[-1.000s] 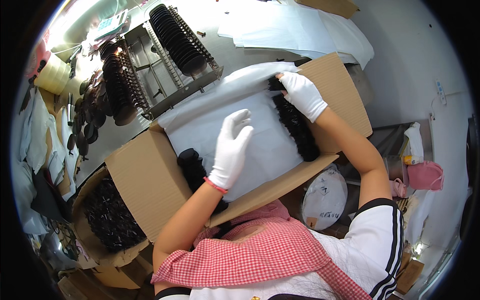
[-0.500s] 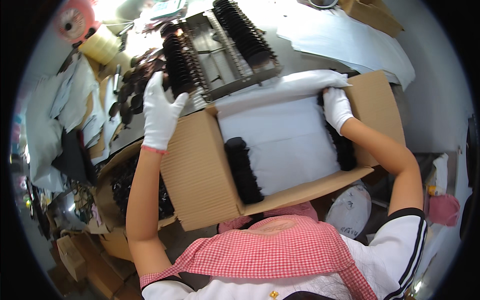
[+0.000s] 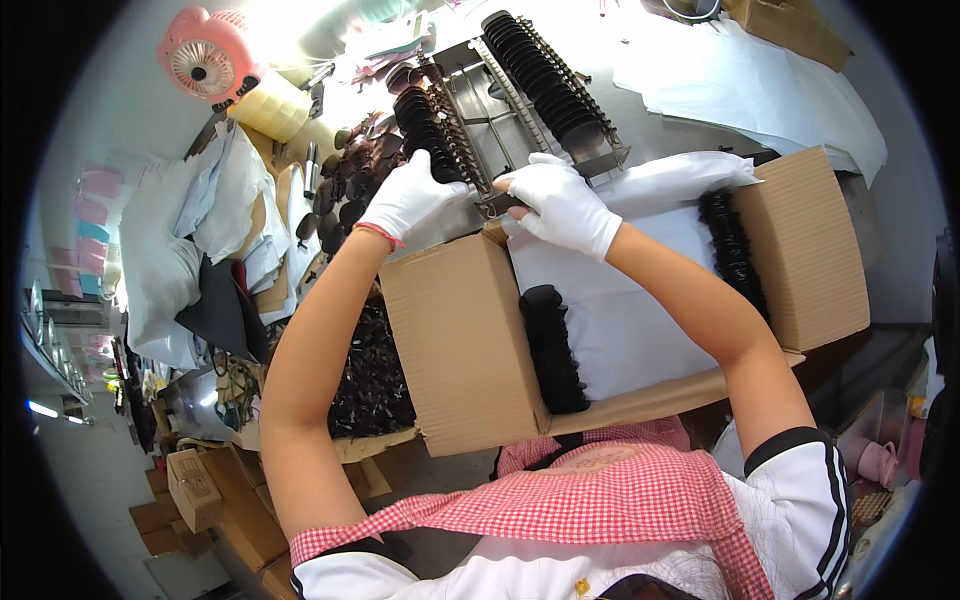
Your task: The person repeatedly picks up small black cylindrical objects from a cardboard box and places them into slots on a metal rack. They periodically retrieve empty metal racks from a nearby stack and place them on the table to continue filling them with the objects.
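Observation:
A metal rack point(image 3: 490, 125) on the bench carries two rows of dark round lenses or sunglasses, a left row point(image 3: 424, 125) and a right row point(image 3: 545, 85). My left hand point(image 3: 408, 200), white-gloved, is at the near end of the left row, its thumb and forefinger spread apart. Just right of it, my right hand point(image 3: 568, 208) hovers over the rack's near end, with bent fingers apart and bare tips showing. I see nothing held in it. Below lies an open cardboard box point(image 3: 455, 345) lined with white sheet point(image 3: 640, 330). Inside stand a short black row point(image 3: 552, 350) and a longer black row point(image 3: 735, 245).
Loose dark lenses point(image 3: 345, 185) lie left of the rack. Another box point(image 3: 370, 390) full of dark pieces stands left of the open one. A pink fan point(image 3: 205, 60), a yellow tape stack point(image 3: 275, 108) and white paper sheets point(image 3: 740, 90) surround the bench.
My right hand has left the black row at the box's right side and come to the rack. My left hand has moved right to the left row's near end. The view has shifted.

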`<control>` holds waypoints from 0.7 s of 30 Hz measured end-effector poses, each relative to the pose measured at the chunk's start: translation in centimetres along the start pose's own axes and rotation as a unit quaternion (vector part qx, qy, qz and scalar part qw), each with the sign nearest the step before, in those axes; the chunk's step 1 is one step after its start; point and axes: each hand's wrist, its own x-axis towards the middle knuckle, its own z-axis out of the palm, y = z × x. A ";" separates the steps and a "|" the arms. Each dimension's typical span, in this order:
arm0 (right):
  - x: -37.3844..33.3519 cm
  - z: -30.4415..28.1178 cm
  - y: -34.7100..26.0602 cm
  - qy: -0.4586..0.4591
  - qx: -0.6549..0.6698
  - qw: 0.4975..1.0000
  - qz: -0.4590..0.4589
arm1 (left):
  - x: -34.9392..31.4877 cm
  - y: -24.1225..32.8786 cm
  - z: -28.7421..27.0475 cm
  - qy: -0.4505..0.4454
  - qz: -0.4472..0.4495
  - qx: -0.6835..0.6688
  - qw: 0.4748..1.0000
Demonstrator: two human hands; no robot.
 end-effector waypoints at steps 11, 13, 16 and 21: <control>-0.4 -1.2 0.9 -0.036 0.011 0.999 0.007 | -1.0 6.0 -0.5 -0.117 -0.072 -0.069 0.988; -0.3 -1.6 0.1 0.009 0.019 1.000 0.013 | -2.5 5.5 -1.0 0.004 -0.078 0.169 0.983; -0.2 -2.0 -3.2 0.100 0.051 0.993 0.025 | -5.4 5.2 -1.6 -0.042 -0.084 0.007 0.996; 0.2 -1.1 -8.3 0.069 0.128 0.988 0.048 | -8.5 6.8 -1.5 -0.154 0.248 0.249 0.924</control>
